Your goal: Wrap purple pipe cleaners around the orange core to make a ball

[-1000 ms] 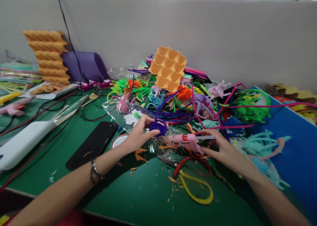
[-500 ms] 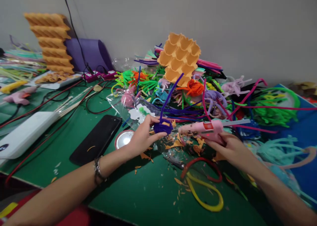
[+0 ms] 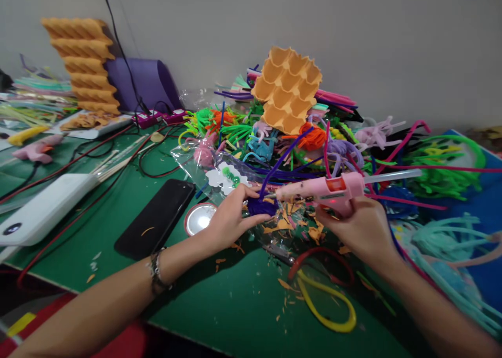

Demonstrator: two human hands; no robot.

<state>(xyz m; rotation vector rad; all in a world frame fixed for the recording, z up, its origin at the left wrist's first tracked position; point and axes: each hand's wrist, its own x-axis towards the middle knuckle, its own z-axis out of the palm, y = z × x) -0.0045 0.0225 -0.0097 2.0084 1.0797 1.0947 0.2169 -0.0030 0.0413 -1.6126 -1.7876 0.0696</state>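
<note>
Between the thumb and fingers of my left hand (image 3: 231, 214) is a small purple piece wound from pipe cleaner (image 3: 263, 207), with one long purple end sticking up to the right. My right hand (image 3: 353, 224) is wrapped around the handle of a pink glue gun (image 3: 325, 189). A clear glue stick (image 3: 392, 176) pokes out of its back. The gun's nozzle points left, at the top of the purple piece; whether it touches, I cannot tell. Orange scraps (image 3: 280, 224) and a pair of scissors (image 3: 279, 252) lie below the gun.
Bundles of coloured pipe cleaners (image 3: 235, 130) crowd the back, with an orange egg carton piece (image 3: 288, 91) on them. A black phone (image 3: 157, 219), a round mirror (image 3: 199, 219) and a white power bank-like box (image 3: 47, 209) lie left. Red cables cross there. A yellow loop (image 3: 329, 305) lies in front.
The glue gun has risen slightly, its nozzle now over the top of the purple piece rather than beside it. The upright purple end leans further right. The whole view has shifted a little.
</note>
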